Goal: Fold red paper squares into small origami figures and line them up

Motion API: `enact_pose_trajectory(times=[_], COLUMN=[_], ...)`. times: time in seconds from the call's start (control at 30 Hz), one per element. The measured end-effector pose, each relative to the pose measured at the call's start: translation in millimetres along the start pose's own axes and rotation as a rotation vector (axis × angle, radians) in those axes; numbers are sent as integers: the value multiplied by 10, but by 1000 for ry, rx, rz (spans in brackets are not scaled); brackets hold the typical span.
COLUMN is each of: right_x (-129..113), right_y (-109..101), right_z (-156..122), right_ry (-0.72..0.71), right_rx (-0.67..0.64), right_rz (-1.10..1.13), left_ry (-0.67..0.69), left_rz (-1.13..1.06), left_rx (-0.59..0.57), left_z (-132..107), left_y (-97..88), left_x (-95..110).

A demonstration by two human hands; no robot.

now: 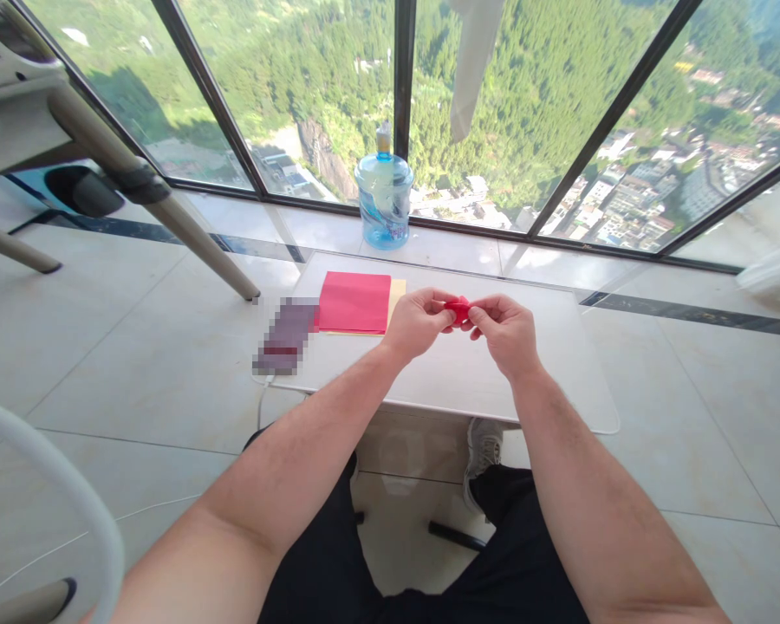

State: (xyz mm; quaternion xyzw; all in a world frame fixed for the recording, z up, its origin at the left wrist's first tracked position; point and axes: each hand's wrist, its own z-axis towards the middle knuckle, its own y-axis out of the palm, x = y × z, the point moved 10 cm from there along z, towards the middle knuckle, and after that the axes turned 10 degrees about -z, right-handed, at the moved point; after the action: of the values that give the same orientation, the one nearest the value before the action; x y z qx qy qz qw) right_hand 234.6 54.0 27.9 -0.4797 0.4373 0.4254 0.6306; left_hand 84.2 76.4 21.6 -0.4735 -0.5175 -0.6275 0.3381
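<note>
A small folded piece of red paper is held above the low white table. My left hand pinches its left side and my right hand pinches its right side, fingertips of both hands pressed onto it. To the left on the table lies a stack of paper sheets, red on top and a pale yellow one showing at its right edge.
A blurred dark phone lies at the table's left end with a white cable hanging off. A blue water jug stands by the floor-to-ceiling window. Chair legs slant at the left. My knees and a grey shoe are under the table.
</note>
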Motion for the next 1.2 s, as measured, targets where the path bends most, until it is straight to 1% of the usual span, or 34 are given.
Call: enact_pose_trajectory(times=[0.17, 0.33, 0.4, 0.5, 0.6, 0.7, 0.77, 0.87, 0.93, 1.1, 1.2], right_x=[74, 68, 77, 99, 87, 69, 57, 35, 11, -13, -4], right_y=[-14, 56, 54, 41, 7, -31, -17, 54, 79, 71, 90], right_z=[-18, -35, -40, -40, -44, -63, -71, -73, -77, -102, -114], right_ry=[40, 48, 66, 92, 80, 68, 67, 67, 61, 77, 88], right_rx=[82, 44, 59, 97, 154, 208, 197, 124, 103, 160, 178], right_rz=[77, 112, 144, 156, 111, 108, 123, 143, 150, 203, 238], left_ry=[15, -1, 7, 42, 71, 60, 44, 41, 49, 59, 12], left_rz=[-51, -26, -28, -24, -2, 7, 5, -7, -29, -124, -180], left_rx=[30, 116, 133, 136, 162, 176, 170, 166, 174, 187, 217], left_z=[0, -16, -19, -24, -42, -58, -60, -60, -66, -102, -118], left_y=[15, -49, -68, -68, -71, -63, -55, -57, -60, -7, 0], left_x=[-41, -32, -21, -2, 7, -7, -21, -24, -20, -11, -59])
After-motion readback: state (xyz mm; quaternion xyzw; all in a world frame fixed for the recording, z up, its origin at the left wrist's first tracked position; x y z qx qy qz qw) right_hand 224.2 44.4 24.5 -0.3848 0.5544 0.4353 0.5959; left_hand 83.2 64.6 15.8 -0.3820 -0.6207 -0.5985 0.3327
